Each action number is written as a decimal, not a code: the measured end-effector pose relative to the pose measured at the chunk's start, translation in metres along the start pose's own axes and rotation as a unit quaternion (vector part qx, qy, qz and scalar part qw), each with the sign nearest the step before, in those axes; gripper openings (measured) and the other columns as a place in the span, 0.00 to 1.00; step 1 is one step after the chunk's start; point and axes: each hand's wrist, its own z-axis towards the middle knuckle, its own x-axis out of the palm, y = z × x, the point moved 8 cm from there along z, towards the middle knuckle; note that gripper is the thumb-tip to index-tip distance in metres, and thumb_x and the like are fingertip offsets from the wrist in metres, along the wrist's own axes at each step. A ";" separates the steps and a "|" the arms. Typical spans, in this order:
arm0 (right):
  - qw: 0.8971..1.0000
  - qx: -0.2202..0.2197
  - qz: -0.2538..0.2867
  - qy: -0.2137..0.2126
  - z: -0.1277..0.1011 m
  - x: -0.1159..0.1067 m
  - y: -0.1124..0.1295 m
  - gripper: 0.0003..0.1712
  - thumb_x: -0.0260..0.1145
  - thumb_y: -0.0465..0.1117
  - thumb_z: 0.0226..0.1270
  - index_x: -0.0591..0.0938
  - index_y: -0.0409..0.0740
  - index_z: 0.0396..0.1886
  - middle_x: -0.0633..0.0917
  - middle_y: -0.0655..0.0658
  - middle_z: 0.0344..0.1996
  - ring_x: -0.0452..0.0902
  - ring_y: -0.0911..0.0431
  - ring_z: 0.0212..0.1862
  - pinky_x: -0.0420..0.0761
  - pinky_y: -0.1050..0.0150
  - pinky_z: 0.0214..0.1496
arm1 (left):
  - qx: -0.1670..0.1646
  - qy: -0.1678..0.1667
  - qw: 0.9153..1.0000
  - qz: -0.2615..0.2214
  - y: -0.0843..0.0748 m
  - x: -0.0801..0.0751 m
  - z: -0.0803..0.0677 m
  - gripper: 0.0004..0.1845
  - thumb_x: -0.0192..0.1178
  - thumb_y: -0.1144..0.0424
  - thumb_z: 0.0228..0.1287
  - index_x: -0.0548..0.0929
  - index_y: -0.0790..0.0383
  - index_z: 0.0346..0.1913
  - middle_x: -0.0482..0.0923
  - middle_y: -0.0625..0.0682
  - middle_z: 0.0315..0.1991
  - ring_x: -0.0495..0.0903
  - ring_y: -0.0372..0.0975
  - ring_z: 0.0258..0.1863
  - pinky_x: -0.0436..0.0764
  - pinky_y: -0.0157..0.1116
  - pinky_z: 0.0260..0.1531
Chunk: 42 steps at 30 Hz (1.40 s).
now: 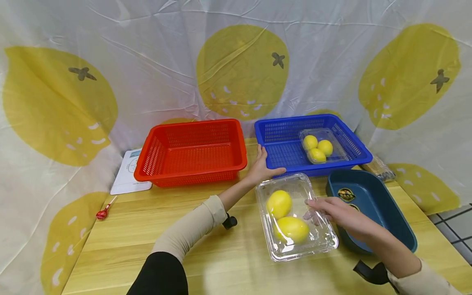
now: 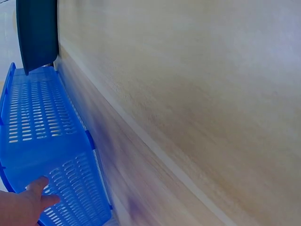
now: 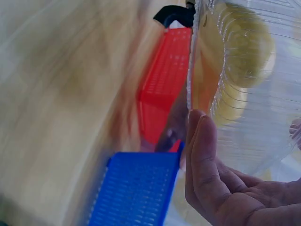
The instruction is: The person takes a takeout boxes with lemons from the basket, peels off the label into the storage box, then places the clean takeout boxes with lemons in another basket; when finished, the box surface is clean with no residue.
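Observation:
My right hand (image 1: 333, 211) grips the right side of a clear plastic box (image 1: 265, 190), fingers under it and thumb at its edge. Inside lie two yellow lemons (image 1: 279, 203). The box is held tilted over the table's front half. In the right wrist view the fingers (image 3: 205, 150) press against its clear wall. My left hand (image 1: 262, 168) touches the near left corner of the blue basket (image 1: 280, 153), thumb and fingers spread straight along its two sides. In that basket another clear box (image 1: 337, 149) contains three lemons (image 1: 317, 155).
A red basket (image 1: 199, 178) stands left of the blue one. At the right is a dark teal tub (image 1: 383, 209), partly behind my right forearm. A white sheet (image 1: 129, 180) and a red lollipop (image 1: 102, 214) lie at the left. Behind hangs a lemon-print curtain (image 1: 155, 82).

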 end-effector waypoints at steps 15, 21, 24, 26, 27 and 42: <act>0.999 -0.029 -0.017 0.011 0.015 -0.034 0.016 0.30 0.44 0.55 0.79 0.82 0.35 0.36 0.84 0.41 0.45 0.78 0.52 0.53 0.72 0.46 0.62 | 0.017 0.012 1.000 -0.012 -0.001 0.000 -0.003 0.58 0.65 0.48 0.59 0.35 0.63 0.77 0.22 0.53 0.79 0.36 0.48 0.79 0.45 0.47 0.77; 0.999 -0.034 -0.014 0.009 0.025 -0.052 0.021 0.32 0.43 0.56 0.79 0.79 0.31 0.42 0.83 0.37 0.54 0.72 0.42 0.64 0.61 0.35 0.69 | 0.052 -0.002 0.999 0.003 -0.003 -0.002 -0.002 0.55 0.65 0.54 0.58 0.39 0.72 0.76 0.27 0.61 0.79 0.41 0.52 0.78 0.49 0.47 0.76; 1.000 -0.020 -0.011 0.001 0.031 -0.066 0.024 0.36 0.43 0.57 0.78 0.70 0.28 0.62 0.84 0.37 0.53 0.69 0.41 0.67 0.59 0.37 0.71 | 0.060 -0.009 0.998 0.015 -0.003 -0.002 -0.002 0.53 0.64 0.58 0.58 0.41 0.74 0.75 0.29 0.63 0.79 0.44 0.54 0.78 0.52 0.45 0.76; 1.000 -0.016 -0.013 -0.007 0.035 -0.077 0.027 0.40 0.42 0.58 0.78 0.60 0.28 0.71 0.84 0.37 0.54 0.71 0.45 0.66 0.58 0.38 0.73 | 0.054 -0.012 0.998 0.019 -0.003 -0.001 -0.001 0.54 0.66 0.58 0.57 0.41 0.74 0.75 0.29 0.63 0.79 0.44 0.53 0.78 0.52 0.44 0.76; 1.000 -0.015 -0.014 -0.011 0.037 -0.082 0.029 0.41 0.42 0.59 0.78 0.59 0.28 0.72 0.84 0.37 0.54 0.74 0.50 0.64 0.56 0.38 0.74 | 0.047 -0.012 0.999 0.014 -0.002 -0.001 -0.001 0.56 0.69 0.58 0.55 0.41 0.73 0.76 0.29 0.62 0.79 0.45 0.54 0.78 0.52 0.45 0.76; 0.998 -0.010 0.016 -0.064 0.086 -0.142 0.049 0.44 0.47 0.67 0.72 0.61 0.37 0.71 0.87 0.54 0.42 0.80 0.56 0.54 0.68 0.58 0.68 | 0.014 -0.006 1.000 -0.012 0.001 0.000 0.000 0.63 0.71 0.46 0.52 0.38 0.64 0.78 0.25 0.52 0.80 0.44 0.52 0.78 0.55 0.50 0.75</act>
